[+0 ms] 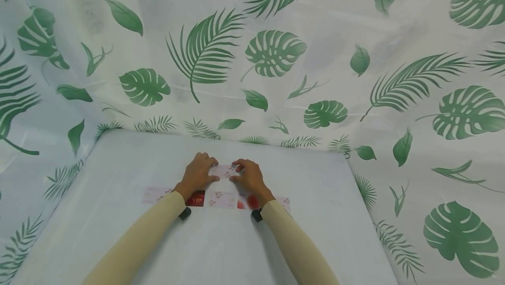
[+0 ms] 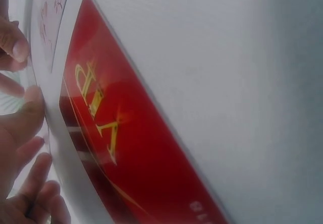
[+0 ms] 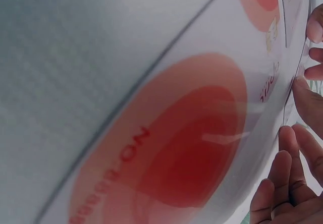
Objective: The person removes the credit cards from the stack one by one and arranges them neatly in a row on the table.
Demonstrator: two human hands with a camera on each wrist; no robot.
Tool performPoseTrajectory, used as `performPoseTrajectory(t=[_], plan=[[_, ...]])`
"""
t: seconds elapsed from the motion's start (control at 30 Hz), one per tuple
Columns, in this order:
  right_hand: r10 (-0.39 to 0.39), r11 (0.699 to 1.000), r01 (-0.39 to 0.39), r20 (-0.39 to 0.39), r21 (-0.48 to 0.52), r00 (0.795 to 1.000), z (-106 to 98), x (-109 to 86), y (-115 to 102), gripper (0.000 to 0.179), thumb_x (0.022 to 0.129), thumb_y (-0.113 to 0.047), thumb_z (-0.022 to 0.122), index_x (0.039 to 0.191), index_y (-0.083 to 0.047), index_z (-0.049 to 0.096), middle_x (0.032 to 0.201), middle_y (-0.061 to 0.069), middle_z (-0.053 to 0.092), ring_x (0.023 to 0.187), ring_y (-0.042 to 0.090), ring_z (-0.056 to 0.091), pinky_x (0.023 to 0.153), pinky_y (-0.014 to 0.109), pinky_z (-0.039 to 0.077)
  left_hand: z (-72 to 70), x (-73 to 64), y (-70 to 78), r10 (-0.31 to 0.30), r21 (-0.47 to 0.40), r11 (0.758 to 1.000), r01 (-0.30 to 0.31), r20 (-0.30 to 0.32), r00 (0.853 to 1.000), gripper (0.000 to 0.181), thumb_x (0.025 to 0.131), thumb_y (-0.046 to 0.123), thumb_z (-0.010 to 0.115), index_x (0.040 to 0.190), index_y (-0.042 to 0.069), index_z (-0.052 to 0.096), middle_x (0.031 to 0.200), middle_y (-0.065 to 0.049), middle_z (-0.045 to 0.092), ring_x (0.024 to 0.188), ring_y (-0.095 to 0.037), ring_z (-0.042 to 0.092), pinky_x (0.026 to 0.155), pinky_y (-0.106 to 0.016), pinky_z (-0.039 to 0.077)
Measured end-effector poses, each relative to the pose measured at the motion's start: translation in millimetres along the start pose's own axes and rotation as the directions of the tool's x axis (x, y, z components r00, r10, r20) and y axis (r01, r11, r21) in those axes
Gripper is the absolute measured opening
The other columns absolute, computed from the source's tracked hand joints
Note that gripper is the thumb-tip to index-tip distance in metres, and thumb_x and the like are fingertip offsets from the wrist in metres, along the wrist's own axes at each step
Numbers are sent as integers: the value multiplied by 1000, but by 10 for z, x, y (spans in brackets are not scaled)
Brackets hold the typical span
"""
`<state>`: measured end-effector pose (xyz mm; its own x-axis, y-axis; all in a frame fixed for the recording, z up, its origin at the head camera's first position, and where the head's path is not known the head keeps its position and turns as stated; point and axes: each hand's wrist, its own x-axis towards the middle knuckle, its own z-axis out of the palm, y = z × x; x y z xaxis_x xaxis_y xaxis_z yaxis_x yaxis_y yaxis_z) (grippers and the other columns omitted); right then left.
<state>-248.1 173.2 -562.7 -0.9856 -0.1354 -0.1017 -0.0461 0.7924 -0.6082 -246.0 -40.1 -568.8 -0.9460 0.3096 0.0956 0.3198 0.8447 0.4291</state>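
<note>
A pale pink card with a small floral print lies flat on the white table. My left hand holds its left end, thumb at the near corner and forefinger at the far one. At the opposite end, my right hand grips it the same way. Below my left wrist is a red card with gold VIP lettering. Under my right wrist lies a white card with red ovals, partly covered by that arm in the head view. Both wrist views show the held card only edge-on.
Nearer me, a row of cards includes a pink floral card in the middle, another pink card at the left end and one more pink card at the right. Leaf-patterned sheeting surrounds the white table.
</note>
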Motion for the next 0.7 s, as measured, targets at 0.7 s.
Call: performPoseTrajectory(t=[0.7], plan=[[7,1000,-6,27,-18,1000,-8,26,-38,52,87,-19,89,135,-20,69,104,0,68,102,22,59,104,44,50,-30,68,-34,-49,-123,990,62,108,993,51,87,27,89,126,11,59,117,-12,59,113,-29,51,95,-47,53]])
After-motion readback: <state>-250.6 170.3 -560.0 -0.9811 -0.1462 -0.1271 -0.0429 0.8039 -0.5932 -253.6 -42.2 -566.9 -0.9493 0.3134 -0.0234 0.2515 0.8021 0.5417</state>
